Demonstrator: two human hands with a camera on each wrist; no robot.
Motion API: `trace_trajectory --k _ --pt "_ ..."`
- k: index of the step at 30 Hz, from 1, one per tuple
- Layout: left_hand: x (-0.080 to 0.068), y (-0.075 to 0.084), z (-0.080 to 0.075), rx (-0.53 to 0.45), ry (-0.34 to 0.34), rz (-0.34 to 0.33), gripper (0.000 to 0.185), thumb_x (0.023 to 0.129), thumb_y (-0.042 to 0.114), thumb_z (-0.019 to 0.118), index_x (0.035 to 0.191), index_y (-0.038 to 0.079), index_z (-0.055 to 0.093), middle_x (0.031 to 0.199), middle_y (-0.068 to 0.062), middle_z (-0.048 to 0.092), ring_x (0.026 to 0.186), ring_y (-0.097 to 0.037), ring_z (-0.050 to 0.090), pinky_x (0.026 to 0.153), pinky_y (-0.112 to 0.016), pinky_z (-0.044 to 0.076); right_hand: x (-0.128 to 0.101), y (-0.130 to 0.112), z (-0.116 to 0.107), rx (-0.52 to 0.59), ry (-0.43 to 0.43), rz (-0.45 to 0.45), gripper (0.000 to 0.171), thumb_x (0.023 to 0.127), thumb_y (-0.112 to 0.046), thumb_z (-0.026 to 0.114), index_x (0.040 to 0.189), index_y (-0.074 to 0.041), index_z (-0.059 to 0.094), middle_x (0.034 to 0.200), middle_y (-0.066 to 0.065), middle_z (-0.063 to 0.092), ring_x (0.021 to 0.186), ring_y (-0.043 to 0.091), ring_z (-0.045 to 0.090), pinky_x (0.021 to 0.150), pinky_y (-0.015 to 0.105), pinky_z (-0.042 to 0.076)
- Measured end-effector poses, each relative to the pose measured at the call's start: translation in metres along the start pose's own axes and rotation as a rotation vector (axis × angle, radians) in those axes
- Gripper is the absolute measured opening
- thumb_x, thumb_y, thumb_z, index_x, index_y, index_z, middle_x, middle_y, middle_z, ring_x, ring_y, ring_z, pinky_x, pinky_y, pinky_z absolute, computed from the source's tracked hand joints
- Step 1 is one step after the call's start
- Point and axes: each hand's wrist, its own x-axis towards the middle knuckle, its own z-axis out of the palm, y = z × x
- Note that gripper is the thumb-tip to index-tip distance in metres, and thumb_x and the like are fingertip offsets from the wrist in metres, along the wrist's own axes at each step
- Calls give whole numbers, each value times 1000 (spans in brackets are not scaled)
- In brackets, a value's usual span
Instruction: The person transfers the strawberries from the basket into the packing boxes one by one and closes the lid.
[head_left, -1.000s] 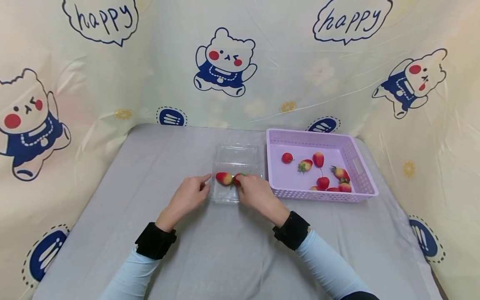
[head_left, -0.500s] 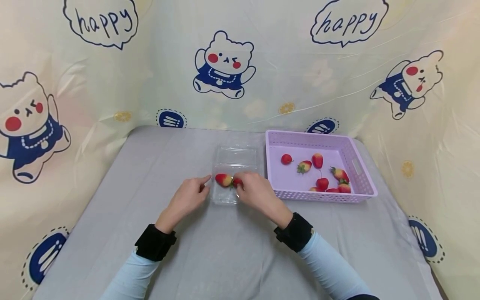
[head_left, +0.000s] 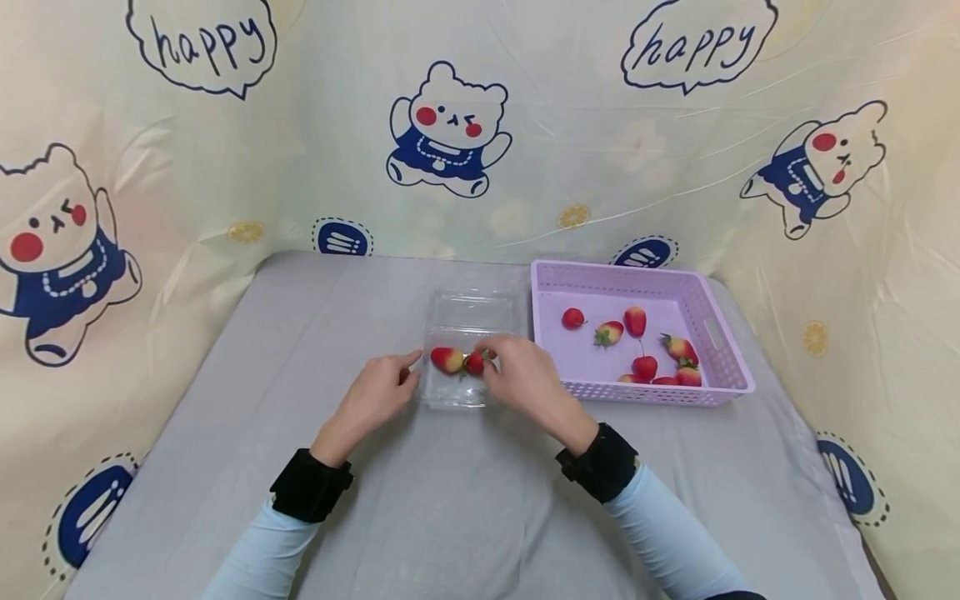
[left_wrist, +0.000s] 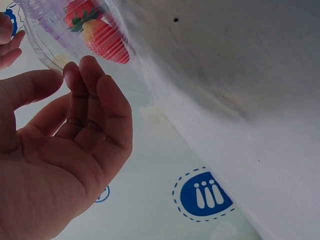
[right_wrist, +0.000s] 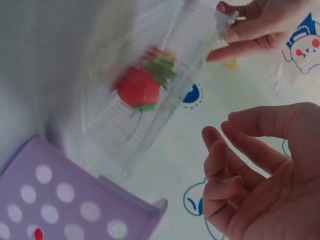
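A clear plastic clamshell box (head_left: 472,310) lies open on the grey table, with two strawberries inside: one on the left (head_left: 447,359) and one beside it (head_left: 475,362). My left hand (head_left: 372,398) pinches the box's near left corner with thumb and index finger; the right wrist view shows that pinch (right_wrist: 240,30). My right hand (head_left: 525,379) hovers at the box's right side, next to the second strawberry (right_wrist: 137,87). Its fingers (right_wrist: 225,150) are loosely curled and hold nothing. In the left wrist view the box (left_wrist: 45,35) sits just above my left fingers (left_wrist: 90,80).
A lilac perforated basket (head_left: 731,367) stands to the right of the box and holds several strawberries (head_left: 645,365). A cartoon-printed curtain walls the table on three sides. Grey cloth stretches to the left and in front of my hands.
My right hand has let go of the second strawberry, which now lies in the box, and has drawn back a little to the right. The left hand has stayed put.
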Motion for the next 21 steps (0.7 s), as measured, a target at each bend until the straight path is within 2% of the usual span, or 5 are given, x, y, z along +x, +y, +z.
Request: trace_trajectory --k 8,16,21 --pt "-1 0 1 -14 1 -2 45 102 5 59 146 -6 58 59 2 36 51 -14 36 50 -26 32 -1 7 -14 -16 32 29 24 94 -3 67 115 -7 79 102 6 75 85 19 66 69 33 54" --pt "-1 -2 2 -5 3 -2 44 103 6 59 146 -5 58 59 3 36 52 -13 35 50 -26 32 -7 18 -25 -7 16 84 21 97 -8 68 115 -7 78 102 7 73 81 20 62 66 31 53" --pt "-1 -2 1 -7 4 -1 45 102 5 58 146 -5 58 59 3 35 52 -13 34 50 -26 32 -12 29 -32 -28 23 94 22 96 -11 71 117 -5 77 101 9 73 82 23 63 72 36 56"
